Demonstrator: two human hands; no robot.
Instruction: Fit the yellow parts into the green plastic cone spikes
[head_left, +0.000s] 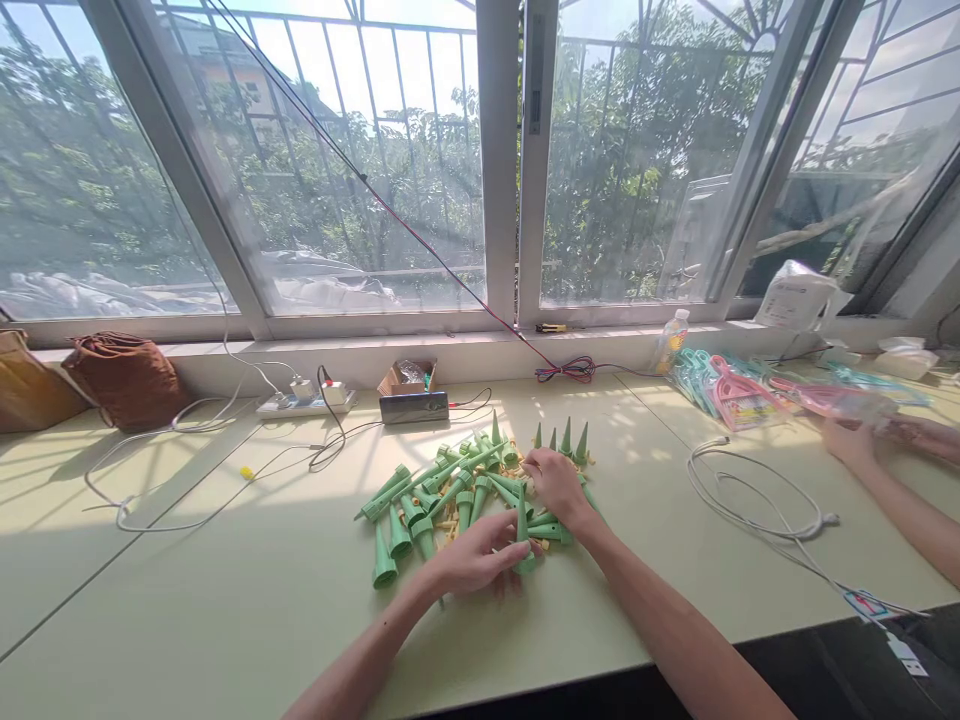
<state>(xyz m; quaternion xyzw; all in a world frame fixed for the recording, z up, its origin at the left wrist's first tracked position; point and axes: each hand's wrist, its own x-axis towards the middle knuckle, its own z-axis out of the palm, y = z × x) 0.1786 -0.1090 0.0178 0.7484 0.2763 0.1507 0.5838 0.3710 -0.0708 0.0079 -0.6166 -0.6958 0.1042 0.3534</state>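
My left hand (480, 553) is closed around the lower part of a green plastic spike (523, 520), which stands with its tip up. My right hand (556, 487) is just beyond it, fingers bent together over the pile's right side; whatever they pinch is hidden. Around both hands lies a heap of green plastic spikes (461, 505), cone-shaped with wide collars, pointing many ways. Small yellow parts (448, 522) are scattered among them. Several upright green spikes (568, 440) stand in a row behind my right hand.
White cable (750, 490) coils lie to the right, near another person's hands (851, 440) and pink and teal packaged items (739, 390). At the back are a phone (414, 407), a small cardboard box (397, 378), a power strip (307, 400) and a bottle (672, 342). A brown bundle (124, 380) sits left.
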